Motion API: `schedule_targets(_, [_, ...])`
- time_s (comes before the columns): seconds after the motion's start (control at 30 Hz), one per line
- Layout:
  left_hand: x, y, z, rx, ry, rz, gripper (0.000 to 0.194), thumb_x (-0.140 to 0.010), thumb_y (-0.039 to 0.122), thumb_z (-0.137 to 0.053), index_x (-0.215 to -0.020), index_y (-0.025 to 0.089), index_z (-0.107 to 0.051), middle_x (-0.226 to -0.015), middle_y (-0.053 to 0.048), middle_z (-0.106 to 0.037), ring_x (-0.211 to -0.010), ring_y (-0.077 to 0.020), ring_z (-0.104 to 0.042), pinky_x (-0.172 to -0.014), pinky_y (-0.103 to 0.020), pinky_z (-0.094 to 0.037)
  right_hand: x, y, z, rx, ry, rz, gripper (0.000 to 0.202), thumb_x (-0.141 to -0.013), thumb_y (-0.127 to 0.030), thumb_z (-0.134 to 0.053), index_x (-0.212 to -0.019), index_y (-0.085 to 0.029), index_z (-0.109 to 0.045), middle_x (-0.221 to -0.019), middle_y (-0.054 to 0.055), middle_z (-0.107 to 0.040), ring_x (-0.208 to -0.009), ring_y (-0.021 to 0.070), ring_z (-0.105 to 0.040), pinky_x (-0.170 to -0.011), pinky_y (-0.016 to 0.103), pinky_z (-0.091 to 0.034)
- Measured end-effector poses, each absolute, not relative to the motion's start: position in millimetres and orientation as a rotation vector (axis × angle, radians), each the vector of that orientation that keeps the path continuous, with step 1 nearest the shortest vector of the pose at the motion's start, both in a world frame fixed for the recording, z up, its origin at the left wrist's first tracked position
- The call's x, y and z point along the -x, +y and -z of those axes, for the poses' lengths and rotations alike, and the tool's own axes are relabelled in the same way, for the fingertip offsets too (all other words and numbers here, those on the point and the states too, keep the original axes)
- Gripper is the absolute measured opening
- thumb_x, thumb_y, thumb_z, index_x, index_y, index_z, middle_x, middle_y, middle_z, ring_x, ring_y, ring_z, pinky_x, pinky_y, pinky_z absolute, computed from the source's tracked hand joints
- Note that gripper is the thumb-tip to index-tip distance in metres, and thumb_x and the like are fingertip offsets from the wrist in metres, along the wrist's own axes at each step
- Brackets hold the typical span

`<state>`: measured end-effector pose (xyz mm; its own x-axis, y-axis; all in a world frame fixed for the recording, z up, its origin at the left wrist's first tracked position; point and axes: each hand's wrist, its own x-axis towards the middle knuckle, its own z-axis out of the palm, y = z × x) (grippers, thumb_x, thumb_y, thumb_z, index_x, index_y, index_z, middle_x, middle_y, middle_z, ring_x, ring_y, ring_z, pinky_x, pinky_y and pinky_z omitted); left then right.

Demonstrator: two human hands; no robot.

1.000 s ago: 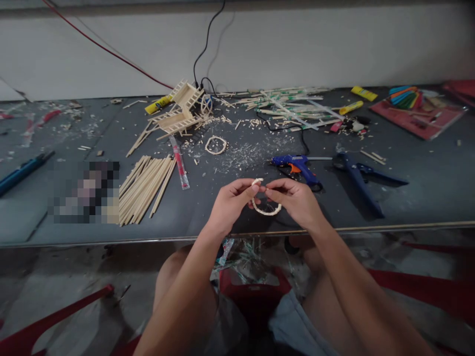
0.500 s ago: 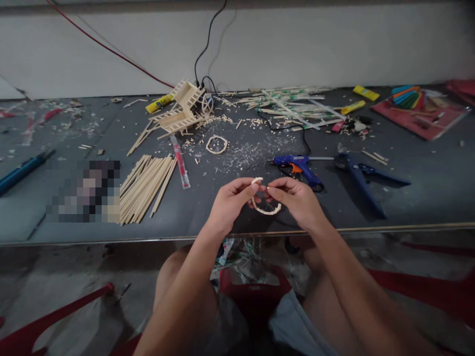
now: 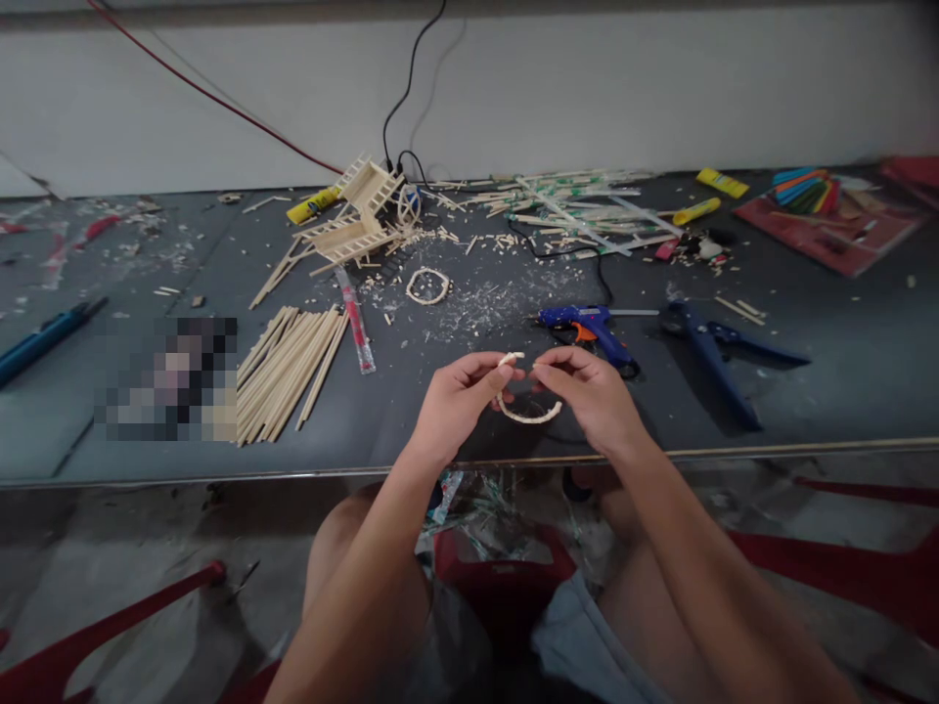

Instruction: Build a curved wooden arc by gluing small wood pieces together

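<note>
An unclosed ring of short wooden stick pieces (image 3: 529,419) is pinched near its upper left end between the thumb and fingers of my left hand (image 3: 464,396). Close beside it, the thumb and forefinger of my right hand (image 3: 585,393) are pressed together; a tiny pale bit shows at their tips, too small to name for sure. A second, closed wooden ring (image 3: 427,286) lies on the table just beyond my hands. Past my right hand rests a blue glue gun (image 3: 587,323) with a clear glue stick in its back.
Long wooden sticks (image 3: 290,376) lie bundled at left, by a red-and-clear packet (image 3: 356,323). Blue cutters (image 3: 715,357) lie at right. Behind stands a small wooden cart model (image 3: 356,220), near a pile of wrapped sticks (image 3: 572,210). Wood scraps and glue threads litter the table (image 3: 411,391).
My right hand has shifted slightly right, away from my left. The free lower right end of the ring shows a little farther right. My left hand holds its grip.
</note>
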<state>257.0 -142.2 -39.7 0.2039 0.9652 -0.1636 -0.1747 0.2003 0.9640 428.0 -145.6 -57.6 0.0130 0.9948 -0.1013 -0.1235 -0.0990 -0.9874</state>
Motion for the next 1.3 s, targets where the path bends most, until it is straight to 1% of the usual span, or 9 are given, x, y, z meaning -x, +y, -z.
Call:
schedule_targets(0.13, [-257.3, -143.5, 39.1, -1.068, 1.045, -0.999, 0.031, -0.077, 0.033, -0.070, -0.102, 0.016, -0.066, -0.083, -0.005, -0.074, -0.061, -0.0105, -0.061, -0.057, -0.022, -0.047, -428.9, -142.9, 58.1, 1.172, -0.908, -1.355, 0.020, -0.066, -0.036, -0.078, -0.079, -0.023, -0.068, -0.079, -0.002, -0.067, -0.071, 0.0125, -0.060, -0.074, 0.030, -0.049])
schedule_targets(0.2, [-257.7, -144.0, 39.6, -1.088, 1.050, -0.998, 0.035, -0.078, 0.032, -0.070, -0.109, 0.018, -0.063, -0.082, -0.004, -0.074, -0.061, -0.0106, -0.062, -0.057, -0.022, -0.047, -428.3, -142.7, 56.6, 1.161, -0.874, -1.372, 0.020, -0.065, -0.034, -0.079, -0.077, -0.023, -0.068, -0.078, -0.002, -0.066, -0.071, 0.0125, -0.060, -0.074, 0.030, -0.049])
schedule_targets(0.27, [-258.2, -144.5, 39.8, -1.115, 1.064, -0.995, 0.037, -0.078, 0.032, -0.069, -0.112, 0.019, -0.062, -0.082, -0.003, -0.074, -0.062, -0.0108, -0.062, -0.057, -0.022, -0.047, -427.2, -143.3, 55.1, 1.148, -0.851, -1.392, 0.020, -0.064, -0.034, -0.079, -0.076, -0.024, -0.068, -0.076, -0.002, -0.065, -0.071, 0.0122, -0.059, -0.073, 0.029, -0.048])
schedule_targets(0.47, [-258.4, -145.2, 40.0, -1.182, 1.052, -0.980, 0.033, -0.080, 0.032, -0.068, -0.109, 0.018, -0.064, -0.083, -0.003, -0.074, -0.063, -0.0106, -0.063, -0.059, -0.021, -0.047, -424.6, -145.5, 54.5, 1.113, -0.828, -1.416, 0.018, -0.064, -0.032, -0.080, -0.075, -0.024, -0.069, -0.074, -0.004, -0.064, -0.070, 0.0104, -0.058, -0.070, 0.026, -0.046])
schedule_targets(0.7, [-258.3, -145.4, 41.3, -1.194, 1.051, -0.986, 0.032, -0.080, 0.032, -0.067, -0.109, 0.018, -0.063, -0.085, -0.004, -0.074, -0.064, -0.0110, -0.063, -0.059, -0.022, -0.047, -423.9, -145.8, 55.5, 1.136, -0.893, -1.399, 0.019, -0.066, -0.035, -0.078, -0.077, -0.024, -0.068, -0.078, -0.003, -0.064, -0.073, 0.0123, -0.059, -0.074, 0.030, -0.047])
schedule_targets(0.83, [-258.7, -145.9, 41.1, -1.206, 1.049, -0.990, 0.031, -0.081, 0.032, -0.066, -0.109, 0.019, -0.063, -0.085, -0.004, -0.074, -0.064, -0.0108, -0.064, -0.058, -0.021, -0.046, -423.2, -146.1, 54.6, 1.123, -0.893, -1.406, 0.017, -0.066, -0.034, -0.078, -0.076, -0.025, -0.068, -0.076, -0.003, -0.064, -0.074, 0.0123, -0.059, -0.074, 0.029, -0.047])
schedule_targets(0.97, [-259.1, -146.0, 41.2, -1.223, 1.057, -0.993, 0.030, -0.081, 0.031, -0.066, -0.108, 0.019, -0.064, -0.084, -0.004, -0.074, -0.064, -0.0113, -0.064, -0.057, -0.022, -0.046, -422.7, -146.6, 53.8, 1.140, -0.914, -1.396, 0.018, -0.066, -0.035, -0.077, -0.076, -0.024, -0.067, -0.076, -0.002, -0.064, -0.072, 0.0129, -0.059, -0.075, 0.032, -0.048])
schedule_targets(1.3, [-258.6, -145.7, 40.5, -1.241, 1.058, -0.981, 0.028, -0.082, 0.031, -0.065, -0.107, 0.020, -0.064, -0.084, -0.003, -0.074, -0.065, -0.0113, -0.064, -0.059, -0.022, -0.047, -423.4, -147.9, 53.7, 1.131, -0.914, -1.410, 0.016, -0.067, -0.034, -0.077, -0.077, -0.025, -0.068, -0.076, -0.003, -0.065, -0.071, 0.0118, -0.059, -0.074, 0.030, -0.047])
